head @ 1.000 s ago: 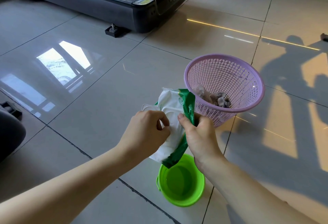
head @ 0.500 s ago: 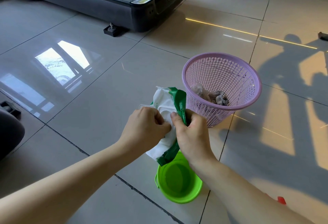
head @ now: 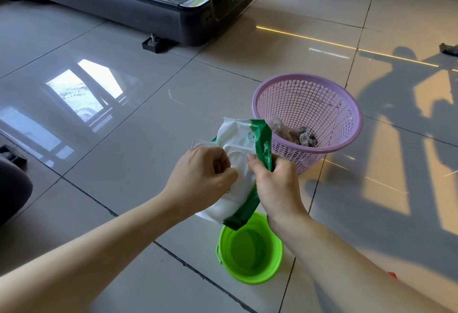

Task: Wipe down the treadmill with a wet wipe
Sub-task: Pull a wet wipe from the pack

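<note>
A green collapsible basin [head: 250, 250] sits on the tiled floor on the near side of the lilac waste basket [head: 357, 124]. Above it, just beside the basket's near-left rim, both hands hold the wet-wipe pack [head: 238, 139] in the air. The right hand [head: 275, 186] grips its green edge, thumb laid on the front. The left hand [head: 200, 181] has its fingers curled together, pinching at the pack's opening. I cannot tell whether a wipe is already between them. Crumpled, greyed wipes [head: 297, 134] lie inside the basket, which suggests some wiping is done. The treadmill [head: 153, 12] stands well beyond the basket to its far left, untouched by either hand. As I judge it, a fresh wipe must come out before wiping goes on.
</note>
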Demonstrator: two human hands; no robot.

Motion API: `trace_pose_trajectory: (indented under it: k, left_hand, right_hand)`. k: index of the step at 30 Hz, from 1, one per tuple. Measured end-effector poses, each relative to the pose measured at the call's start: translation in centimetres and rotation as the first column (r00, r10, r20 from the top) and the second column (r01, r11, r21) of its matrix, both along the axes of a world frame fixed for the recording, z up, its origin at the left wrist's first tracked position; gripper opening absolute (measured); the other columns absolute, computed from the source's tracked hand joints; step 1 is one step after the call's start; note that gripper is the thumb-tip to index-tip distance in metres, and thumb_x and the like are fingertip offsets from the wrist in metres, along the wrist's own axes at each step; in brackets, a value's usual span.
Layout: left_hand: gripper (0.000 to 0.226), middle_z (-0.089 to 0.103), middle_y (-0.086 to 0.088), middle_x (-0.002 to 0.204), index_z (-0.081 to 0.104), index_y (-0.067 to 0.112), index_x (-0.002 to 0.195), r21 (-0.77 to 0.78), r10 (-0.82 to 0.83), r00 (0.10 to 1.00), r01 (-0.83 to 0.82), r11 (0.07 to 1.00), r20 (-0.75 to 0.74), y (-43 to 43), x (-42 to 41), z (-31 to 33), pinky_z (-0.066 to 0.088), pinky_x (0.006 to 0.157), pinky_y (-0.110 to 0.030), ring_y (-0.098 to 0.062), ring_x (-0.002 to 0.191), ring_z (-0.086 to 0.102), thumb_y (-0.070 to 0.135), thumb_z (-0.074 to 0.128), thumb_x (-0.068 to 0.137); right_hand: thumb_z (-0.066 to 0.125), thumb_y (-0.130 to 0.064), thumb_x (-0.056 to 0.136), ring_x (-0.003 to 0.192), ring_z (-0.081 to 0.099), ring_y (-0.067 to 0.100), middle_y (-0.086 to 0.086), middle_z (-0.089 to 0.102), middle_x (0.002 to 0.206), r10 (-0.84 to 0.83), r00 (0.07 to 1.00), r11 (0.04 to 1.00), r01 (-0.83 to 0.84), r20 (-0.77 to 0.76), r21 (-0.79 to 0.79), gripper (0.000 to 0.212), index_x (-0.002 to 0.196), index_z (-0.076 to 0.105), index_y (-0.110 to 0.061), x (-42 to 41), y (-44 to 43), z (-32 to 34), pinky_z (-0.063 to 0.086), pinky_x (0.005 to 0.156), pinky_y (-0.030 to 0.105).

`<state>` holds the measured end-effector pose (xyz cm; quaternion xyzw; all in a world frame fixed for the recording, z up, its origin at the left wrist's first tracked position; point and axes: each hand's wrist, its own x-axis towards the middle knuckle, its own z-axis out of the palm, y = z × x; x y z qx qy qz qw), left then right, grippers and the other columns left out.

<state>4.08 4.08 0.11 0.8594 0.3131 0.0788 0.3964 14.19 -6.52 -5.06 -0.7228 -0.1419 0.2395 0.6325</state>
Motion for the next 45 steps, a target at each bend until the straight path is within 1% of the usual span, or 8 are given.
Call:
trace_pose_trajectory:
  k: [3, 7, 12, 21, 29, 34, 39, 45]
  left_hand:
    - [0.014, 0.064, -0.005, 0.061, 0.058, 0.015, 0.066, -0.013, -0.05, 0.999, 0.05, 0.999, 0.022, 0.1, -0.1, -0.2, 0.052, 0.063, -0.053, -0.026, 0.059, 0.061, 0.027, 0.05, 0.067]
    - [0.009, 0.068, -0.001, 0.063, 0.062, 0.015, 0.075, -0.089, -0.044, 0.999, 0.045, 0.995, 0.01, 0.4, 0.0, -0.7, 0.057, 0.068, -0.05, -0.02, 0.06, 0.066, 0.017, 0.061, 0.083]
    - [0.013, 0.072, 0.003, 0.064, 0.066, 0.015, 0.078, -0.063, -0.057, 0.998, 0.056, 0.996, -0.018, 1.1, 0.2, -1.3, 0.06, 0.068, -0.045, -0.015, 0.059, 0.069, 0.016, 0.07, 0.091]
    - [0.014, 0.072, 0.002, 0.075, 0.059, 0.014, 0.086, -0.116, -0.17, 0.98, 0.157, 0.981, -0.104, 1.6, 0.3, -1.4, 0.05, 0.064, -0.026, -0.011, 0.07, 0.067, 0.015, 0.058, 0.1]
    - [0.016, 0.074, -0.003, 0.08, 0.054, 0.012, 0.086, -0.303, -0.148, 0.983, 0.175, 0.937, 0.111, 1.8, -0.2, -1.7, 0.049, 0.073, -0.033, -0.015, 0.077, 0.066, 0.024, 0.056, 0.097]
    - [0.018, 0.073, -0.005, 0.076, 0.056, 0.004, 0.087, -0.445, -0.038, 0.974, 0.137, 0.885, 0.224, 2.0, 0.0, -1.5, 0.048, 0.072, -0.027, -0.017, 0.073, 0.063, 0.021, 0.058, 0.091]
    - [0.014, 0.071, -0.001, 0.073, 0.064, 0.012, 0.082, -0.144, 0.003, 0.996, 0.011, 0.99, 0.093, 2.6, 0.3, -1.4, 0.051, 0.072, -0.044, -0.025, 0.069, 0.063, 0.013, 0.067, 0.095]
    - [0.022, 0.048, 0.019, 0.095, 0.057, 0.032, 0.094, 0.265, 0.005, 1.0, -0.01, 0.964, 0.019, 1.7, 0.2, -1.9, 0.035, 0.063, -0.014, 0.002, 0.08, 0.056, 0.019, 0.073, 0.088]
  right_hand:
    - [0.067, -0.04, 0.083, 0.083, 0.068, 0.038, 0.012, 0.073, 0.079, -0.018, 1.0, 1.0, 0.018, -0.02, 0.009, 0.035, 0.081, 0.069, -0.006, 0.2, 0.1, 0.0, 0.057, 0.077, 0.052]
    - [0.068, -0.022, 0.096, 0.054, 0.043, 0.008, -0.01, 0.05, 0.054, 0.006, 0.995, 1.0, -0.006, 0.1, -0.001, 0.038, 0.063, 0.053, -0.012, 0.3, -0.3, 0.1, 0.04, 0.055, 0.028]
    - [0.066, -0.017, 0.099, 0.053, 0.037, 0.007, -0.007, 0.045, 0.055, 0.044, 0.975, 0.998, -0.052, 0.22, 0.027, 0.038, 0.064, 0.049, -0.016, 0.1, -0.4, 0.0, 0.033, 0.052, 0.023]
    - [0.075, -0.023, 0.093, 0.06, 0.048, 0.006, -0.014, 0.053, 0.055, 0.083, 0.994, 0.996, -0.084, 0.077, 0.013, 0.033, 0.065, 0.056, -0.018, 1.1, -0.2, -0.9, 0.042, 0.059, 0.021]
    - [0.075, -0.031, 0.091, 0.087, 0.07, 0.027, 0.003, 0.074, 0.085, 0.037, 0.999, 0.999, -0.037, -0.008, -0.032, 0.023, 0.082, 0.069, -0.011, 2.7, 0.2, -1.5, 0.058, 0.084, 0.042]
    - [0.07, -0.057, 0.071, 0.081, 0.066, 0.027, 0.02, 0.073, 0.091, 0.035, 0.999, 0.999, -0.036, -0.017, -0.008, 0.063, 0.092, 0.066, 0.003, 2.7, 0.3, -0.6, 0.055, 0.084, 0.058]
    - [0.075, -0.031, 0.091, 0.073, 0.05, 0.018, 0.006, 0.055, 0.073, 0.042, 0.999, 0.999, -0.043, 0.035, 0.023, 0.043, 0.081, 0.058, 0.007, 2.3, 0.0, -0.8, 0.048, 0.068, 0.043]
    - [0.076, -0.018, 0.091, 0.075, 0.066, 0.012, -0.01, 0.069, 0.071, 0.092, 0.995, 0.996, -0.092, 0.039, 0.013, 0.019, 0.075, 0.066, -0.017, 1.7, 0.1, -0.9, 0.056, 0.076, 0.036]
